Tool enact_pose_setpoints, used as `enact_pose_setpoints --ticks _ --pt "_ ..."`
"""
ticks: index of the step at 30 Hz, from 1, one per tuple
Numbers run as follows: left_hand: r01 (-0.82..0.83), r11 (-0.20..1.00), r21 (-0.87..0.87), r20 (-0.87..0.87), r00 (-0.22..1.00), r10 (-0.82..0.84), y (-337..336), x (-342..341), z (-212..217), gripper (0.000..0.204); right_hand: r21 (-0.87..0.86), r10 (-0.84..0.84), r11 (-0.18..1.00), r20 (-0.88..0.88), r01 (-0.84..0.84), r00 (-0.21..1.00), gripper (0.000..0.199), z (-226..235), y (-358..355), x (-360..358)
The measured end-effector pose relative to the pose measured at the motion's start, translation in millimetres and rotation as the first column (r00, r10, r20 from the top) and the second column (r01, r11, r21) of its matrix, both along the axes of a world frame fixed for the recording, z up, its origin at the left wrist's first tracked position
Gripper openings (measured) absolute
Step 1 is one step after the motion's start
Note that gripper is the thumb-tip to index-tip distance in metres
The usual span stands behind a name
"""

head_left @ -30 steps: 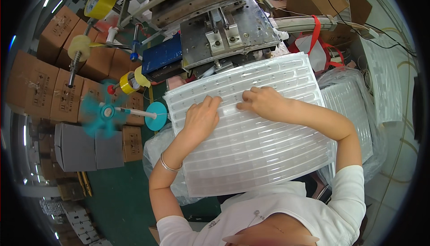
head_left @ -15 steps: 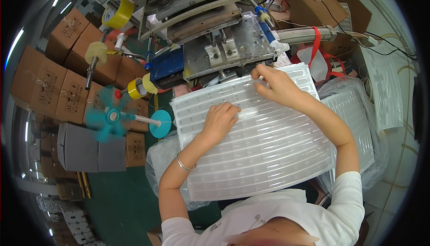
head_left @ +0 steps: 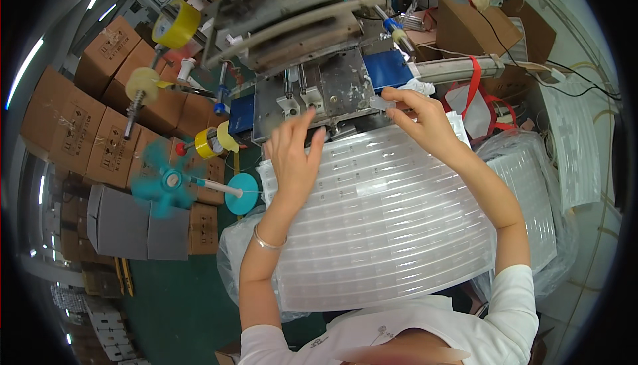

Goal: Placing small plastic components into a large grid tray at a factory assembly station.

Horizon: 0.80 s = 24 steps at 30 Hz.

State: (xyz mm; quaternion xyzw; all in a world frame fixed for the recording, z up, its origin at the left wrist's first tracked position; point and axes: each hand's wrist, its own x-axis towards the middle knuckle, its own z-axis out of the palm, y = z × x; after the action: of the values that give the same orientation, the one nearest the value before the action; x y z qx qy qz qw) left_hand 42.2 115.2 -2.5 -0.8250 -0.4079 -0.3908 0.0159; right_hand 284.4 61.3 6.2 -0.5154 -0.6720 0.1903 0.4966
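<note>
A large clear plastic tray [head_left: 399,232] with long ribbed rows lies across my lap, in front of a metal machine plate [head_left: 332,89] with a small fixture on it. My left hand [head_left: 296,156] hovers over the tray's far left edge, just short of the plate. Its fingers are spread and hold nothing. My right hand [head_left: 419,122] is raised at the tray's far right edge, beside a blue block [head_left: 392,69] on the machine. Its thumb and forefinger pinch a small clear piece [head_left: 381,102].
Yellow tape rolls [head_left: 176,23] sit on rods at the left of the machine, with a teal fan [head_left: 163,182] below them. Cardboard boxes [head_left: 100,119] are stacked further left. A bag of clear trays [head_left: 531,185] stands at my right, and a red strap [head_left: 475,73] hangs behind it.
Both hands have lifted off the tray and moved toward the machine. The right hand now pinches a small clear piece, and the left hand has opened its fingers.
</note>
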Motion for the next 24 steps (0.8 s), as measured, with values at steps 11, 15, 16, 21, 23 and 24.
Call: enact_pose_setpoints --ticks 11,15,16,21,23,24 --pt "-0.028 0.971 0.239 -0.082 0.995 0.049 43 34 29 0.031 0.549 -0.268 0.828 0.201 0.119 0.942 0.025 19 63 -33" --pt "0.120 0.992 0.033 -0.128 0.985 -0.115 -8 11 18 0.033 0.447 -0.304 0.886 0.370 0.119 0.878 0.020 14 97 -52" --pt "0.189 0.982 -0.014 -0.147 0.971 -0.189 -13 14 9 0.034 0.431 -0.309 0.892 0.369 0.133 0.877 0.020 4 109 -44" --pt "0.347 0.931 -0.115 -0.286 0.886 -0.365 -46 12 -18 0.032 0.430 -0.440 0.867 0.426 0.251 0.790 0.023 9 108 -44" --pt "0.320 0.920 -0.226 -0.384 0.839 -0.386 -51 12 -28 0.029 0.464 -0.440 0.847 0.342 0.257 0.831 0.029 6 104 -45" --pt "0.297 0.916 -0.269 -0.431 0.814 -0.390 -51 8 -30 0.028 0.510 -0.455 0.815 0.266 0.276 0.850 0.031 5 100 -49"
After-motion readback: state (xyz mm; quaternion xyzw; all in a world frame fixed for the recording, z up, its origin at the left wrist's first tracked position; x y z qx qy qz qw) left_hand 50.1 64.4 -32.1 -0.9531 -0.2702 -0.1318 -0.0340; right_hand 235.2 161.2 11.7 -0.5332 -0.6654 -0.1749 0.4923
